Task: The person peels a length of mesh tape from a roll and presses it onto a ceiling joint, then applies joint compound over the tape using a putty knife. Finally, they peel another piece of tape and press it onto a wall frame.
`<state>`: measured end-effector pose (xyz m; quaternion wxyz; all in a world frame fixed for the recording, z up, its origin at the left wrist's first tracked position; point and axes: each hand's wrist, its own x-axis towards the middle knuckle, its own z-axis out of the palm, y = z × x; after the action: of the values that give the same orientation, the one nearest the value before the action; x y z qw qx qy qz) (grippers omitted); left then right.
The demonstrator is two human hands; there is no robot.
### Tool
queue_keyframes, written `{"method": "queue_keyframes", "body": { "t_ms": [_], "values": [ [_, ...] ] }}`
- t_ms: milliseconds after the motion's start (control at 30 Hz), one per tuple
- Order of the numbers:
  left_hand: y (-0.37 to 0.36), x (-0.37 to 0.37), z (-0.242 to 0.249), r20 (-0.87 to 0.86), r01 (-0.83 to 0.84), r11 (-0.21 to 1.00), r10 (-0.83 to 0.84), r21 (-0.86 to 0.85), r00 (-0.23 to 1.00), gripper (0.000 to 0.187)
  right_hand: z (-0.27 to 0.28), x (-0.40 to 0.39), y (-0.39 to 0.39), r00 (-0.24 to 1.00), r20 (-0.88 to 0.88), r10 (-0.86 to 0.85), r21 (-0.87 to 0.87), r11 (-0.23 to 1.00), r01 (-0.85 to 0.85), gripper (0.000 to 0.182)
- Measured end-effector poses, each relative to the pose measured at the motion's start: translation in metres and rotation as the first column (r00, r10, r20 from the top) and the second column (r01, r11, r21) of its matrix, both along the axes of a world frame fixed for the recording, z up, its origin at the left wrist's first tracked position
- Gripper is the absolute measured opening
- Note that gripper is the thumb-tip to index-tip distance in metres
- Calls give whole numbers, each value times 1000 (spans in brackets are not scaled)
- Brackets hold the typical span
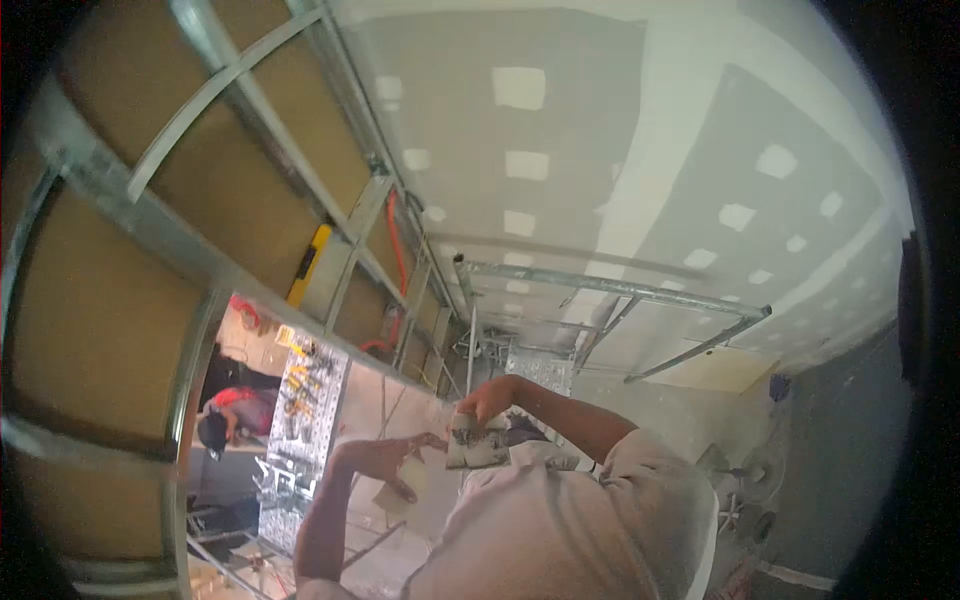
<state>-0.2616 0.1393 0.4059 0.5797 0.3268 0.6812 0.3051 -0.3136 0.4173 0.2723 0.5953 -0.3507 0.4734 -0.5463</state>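
My right hand [488,398] is closed on the upper edge of a small square plate [482,458] smeared with grey-white paste, held in front of my torso. Just left of it, my left hand [380,462] grips a pale flat tool [402,488], with the thumb across its face. The fingertips of my left hand come close to the plate's left edge; whether they touch it is unclear.
Metal wall studs [275,130] and a yellow level [310,265] are at left. Beyond an opening, a person [238,415] bends near a perforated platform [305,420] holding tools. A metal scaffold frame [610,285] stands before patched drywall [520,130]. A fan-like object [740,480] is at right.
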Motion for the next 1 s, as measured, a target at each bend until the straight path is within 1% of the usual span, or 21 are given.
{"method": "queue_keyframes", "body": {
  "t_ms": [67, 100, 133, 167, 200, 267, 300, 367, 400, 433, 500, 533, 567, 600, 667, 700, 767, 833, 900, 933, 1000],
  "values": [
    [32, -56, 5, -31, 97, 987, -94, 126, 995, 100, 8, -31, 42, 979, -184, -87, 34, 995, 95, 46],
    [46, -80, 9, -114, 116, 983, -100, 143, 989, 98, 18, -39, 62, 955, -270, -125, 47, 989, 143, 50],
    [54, -107, -4, -160, 100, 995, -100, -9, 982, 98, 29, -41, 86, 846, -410, -341, 12, 925, 379, 43],
    [64, -134, -16, -208, 75, 984, -108, -161, 972, 98, 37, -47, 112, 754, -542, -371, 173, 829, 532, 43],
    [84, -158, -7, -206, 89, 982, -122, -165, 971, 98, 47, -57, 138, 653, -669, -355, 299, 675, 674, 44],
    [128, -191, 25, -378, 72, 981, 1, 178, 926, 102, 83, -81, 179, 651, -730, -208, 367, 683, 631, 47],
    [147, -204, 39, -377, 83, 980, -9, 181, 926, 102, 101, -86, 194, 649, -730, -214, 369, 675, 639, 47],
    [181, -222, 65, -711, 44, 998, -56, -35, 701, 103, 127, -88, 216, 413, -816, -403, 250, 398, 883, 45],
    [201, -234, 76, -747, 59, 996, -89, -66, 659, 103, 92, -96, 234, 133, -916, -379, 27, 273, 962, 41],
    [221, -247, 83, -778, 72, 992, -122, -99, 616, 103, 55, -104, 249, -155, -936, -315, -213, 159, 964, 37],
    [251, -277, 78, -854, 119, 990, -126, -75, 504, 104, 94, -113, 263, -218, -888, -406, -261, 54, 964, 32],
    [269, -283, 100, -885, 149, 987, -114, -51, 452, 104, 103, -117, 269, -225, -885, -408, -264, 41, 964, 32],
    [288, -291, 126, -919, 184, 983, -92, -21, 384, 103, 115, -125, 281, -343, -860, -377, -352, -46, 935, 31],
    [303, -305, 136, -927, 199, 980, -90, -17, 364, 103, 130, -134, 293, -455, -826, -333, -438, -129, 889, 31],
    [330, -329, 150, -973, 154, 988, -49, -14, 224, 102, 163, -147, 318, -460, -832, -309, -447, -115, 887, 33],
    [342, -345, 155, -975, 160, 987, -48, -13, 216, 102, 175, -160, 331, -450, -841, -301, -444, -92, 891, 35],
    [364, -378, 167, -997, 178, 984, 4, 18, 82, 102, 165, -211, 369, -613, -776, -151, -600, -126, 790, 35],
    [382, -403, 183, -999, 192, 981, 26, 35, 45, 103, 210, -229, 374, -627, -760, -169, -616, -120, 779, 34],
    [399, -430, 193, -998, 198, 978, 60, 60, 6, 103, 238, -264, 380, -599, -799, -59, -589, -121, 799, 37],
    [409, -445, 200, -998, 158, 986, 56, 54, -10, 104, 251, -285, 387, -610, -791, -58, -601, -117, 791, 37],
    [423, -470, 204, -999, 119, 992, 35, 31, -31, 105, 265, -319, 397, -544, -838, -52, -533, -136, 835, 38]
  ]
}}
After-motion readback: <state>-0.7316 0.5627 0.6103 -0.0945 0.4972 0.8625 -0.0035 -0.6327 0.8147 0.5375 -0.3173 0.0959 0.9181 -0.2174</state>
